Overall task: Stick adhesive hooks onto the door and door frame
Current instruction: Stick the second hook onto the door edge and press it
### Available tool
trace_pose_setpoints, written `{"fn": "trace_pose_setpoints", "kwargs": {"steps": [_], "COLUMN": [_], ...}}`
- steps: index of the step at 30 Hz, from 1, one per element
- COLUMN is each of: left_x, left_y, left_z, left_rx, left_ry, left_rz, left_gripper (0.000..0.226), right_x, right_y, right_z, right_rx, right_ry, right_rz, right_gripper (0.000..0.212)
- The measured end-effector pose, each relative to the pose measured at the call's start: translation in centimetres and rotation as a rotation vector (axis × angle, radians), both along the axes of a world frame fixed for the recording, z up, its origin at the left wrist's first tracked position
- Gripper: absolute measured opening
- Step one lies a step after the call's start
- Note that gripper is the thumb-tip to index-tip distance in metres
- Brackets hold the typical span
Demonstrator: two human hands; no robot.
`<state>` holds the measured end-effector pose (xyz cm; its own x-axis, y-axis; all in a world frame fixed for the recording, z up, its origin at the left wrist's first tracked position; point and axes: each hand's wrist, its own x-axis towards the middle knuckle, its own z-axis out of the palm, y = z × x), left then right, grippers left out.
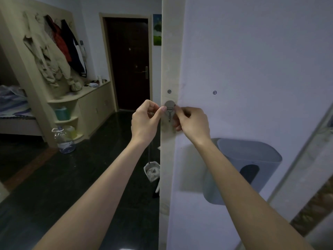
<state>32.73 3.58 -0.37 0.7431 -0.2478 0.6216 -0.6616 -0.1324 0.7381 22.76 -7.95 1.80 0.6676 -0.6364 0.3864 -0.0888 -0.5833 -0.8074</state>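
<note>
A round grey adhesive hook (pixel 170 105) with a small metal prong hanging down lies against the pale beige door frame (pixel 171 51). My left hand (pixel 146 120) pinches its left edge with thumb and fingertip. My right hand (pixel 191 121) holds its right edge, fingers curled behind it. Just above the hook, a small round "SF" mark (pixel 169 91) sits on the frame, and a second "SF" mark (pixel 214 92) is on the white surface (pixel 252 60) to the right.
A grey wall-mounted holder (pixel 259 159) hangs below my right forearm. Left of the frame are a dark floor, a dustpan (pixel 152 170), a water jug (pixel 64 139), shelves, hanging coats (pixel 54 47) and a dark entry door (pixel 128 64).
</note>
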Motion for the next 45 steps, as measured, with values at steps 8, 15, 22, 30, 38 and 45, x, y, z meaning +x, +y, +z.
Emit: {"fn": "trace_pose_setpoints", "kwargs": {"steps": [8,15,22,30,38,45], "left_x": [-0.1,-0.4,-1.0,-1.0,-0.9,-0.8], "left_y": [0.1,0.4,0.5,0.4,-0.2,-0.1], "left_z": [-0.9,-1.1,-0.5,-0.2,1.6,1.9], "left_rx": [0.026,0.056,0.085,0.091,0.102,0.134], "left_ry": [-0.099,-0.109,-0.113,-0.076,0.051,0.027], "left_rz": [0.041,0.056,0.058,0.003,0.027,0.044], "left_gripper": [0.021,0.02,0.016,0.017,0.046,0.045], "right_x": [0.3,0.3,0.4,0.4,0.5,1.4], "right_y": [-0.4,-0.3,-0.7,-0.7,-0.4,0.3], "right_z": [-0.3,-1.3,-1.7,-1.5,0.7,0.3], "right_rx": [-0.16,-0.254,-0.269,-0.406,-0.276,-0.317], "right_ry": [0.055,0.093,0.111,0.164,0.185,0.162], "right_rz": [-0.102,-0.136,-0.117,-0.145,-0.141,-0.262], "right_gripper": [0.051,0.041,0.035,0.034,0.074,0.068]}}
